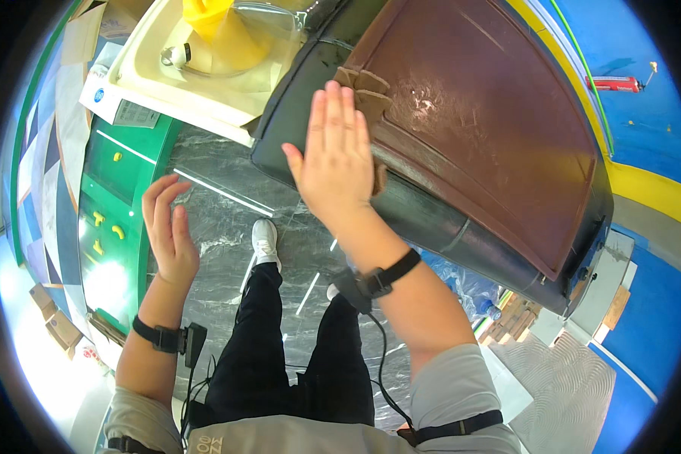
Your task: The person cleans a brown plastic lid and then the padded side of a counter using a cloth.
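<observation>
My right hand (pixel 339 159) lies flat, fingers together and thumb out, over a folded brown cloth (pixel 371 91). Cloth shows beyond the fingertips and beside the palm; the rest is hidden under the hand. This is at the near left corner of a brown leather-like panel (pixel 488 119), which has a shiny, wet-looking patch (pixel 425 103). Black padded upholstery (pixel 425 213) borders the panel. Holding nothing, my left hand (pixel 171 235) hangs in the air left of the upholstery, its fingers apart and slightly bent.
A cream basin (pixel 176 108) at upper left holds a yellow plastic vessel (pixel 207 20) and a clear container (pixel 272 25). Beside it stands a white box (pixel 105 93). Yellow fittings (pixel 118 231) are on a green panel (pixel 108 193). A clear plastic bottle (pixel 485 309) lies below the upholstery.
</observation>
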`<state>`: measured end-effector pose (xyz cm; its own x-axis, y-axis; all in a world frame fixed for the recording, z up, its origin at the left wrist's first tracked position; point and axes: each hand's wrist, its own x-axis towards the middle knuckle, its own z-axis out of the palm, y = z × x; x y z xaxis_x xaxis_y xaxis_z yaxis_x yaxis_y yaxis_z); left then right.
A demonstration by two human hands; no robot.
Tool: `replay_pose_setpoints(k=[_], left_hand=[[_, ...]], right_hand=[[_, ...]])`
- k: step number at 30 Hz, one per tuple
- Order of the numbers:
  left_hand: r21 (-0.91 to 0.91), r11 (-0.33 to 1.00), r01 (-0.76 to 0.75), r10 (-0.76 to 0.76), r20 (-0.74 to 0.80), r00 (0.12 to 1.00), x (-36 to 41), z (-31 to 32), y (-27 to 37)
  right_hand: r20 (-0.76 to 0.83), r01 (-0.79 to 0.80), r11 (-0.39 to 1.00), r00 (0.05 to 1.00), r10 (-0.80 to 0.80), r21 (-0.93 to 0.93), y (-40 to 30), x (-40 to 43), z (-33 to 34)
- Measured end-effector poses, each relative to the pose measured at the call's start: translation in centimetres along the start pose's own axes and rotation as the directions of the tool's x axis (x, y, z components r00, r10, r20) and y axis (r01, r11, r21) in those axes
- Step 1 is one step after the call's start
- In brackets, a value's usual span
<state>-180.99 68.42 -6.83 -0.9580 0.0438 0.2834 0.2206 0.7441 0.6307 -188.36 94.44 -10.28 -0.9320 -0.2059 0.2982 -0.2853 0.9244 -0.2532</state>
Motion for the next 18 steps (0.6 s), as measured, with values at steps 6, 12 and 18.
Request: replay_pose_setpoints(k=[6, 12, 18], left_hand=[[-0.001, 0.993, 0.122, -0.122, 0.047, 0.991, -2.3, -2.7, -1.9], [-0.054, 0.991, 0.124, -0.119, 0.090, 0.989, -2.6, -1.6, -0.3], [-0.310, 0.938, 0.153, -0.078, 0.243, 0.967, 0.7, 5.2, 7.4]], right_hand=[[0.087, 0.069, 0.987, 0.995, -0.056, -0.148, -2.3, 4.1, 2.7], [0.190, 0.193, 0.979, 0.965, -0.179, -0.058, -1.2, 1.9, 0.3], [0.273, 0.364, 0.902, 0.866, -0.420, 0.233, 4.9, -3.4, -5.4]])
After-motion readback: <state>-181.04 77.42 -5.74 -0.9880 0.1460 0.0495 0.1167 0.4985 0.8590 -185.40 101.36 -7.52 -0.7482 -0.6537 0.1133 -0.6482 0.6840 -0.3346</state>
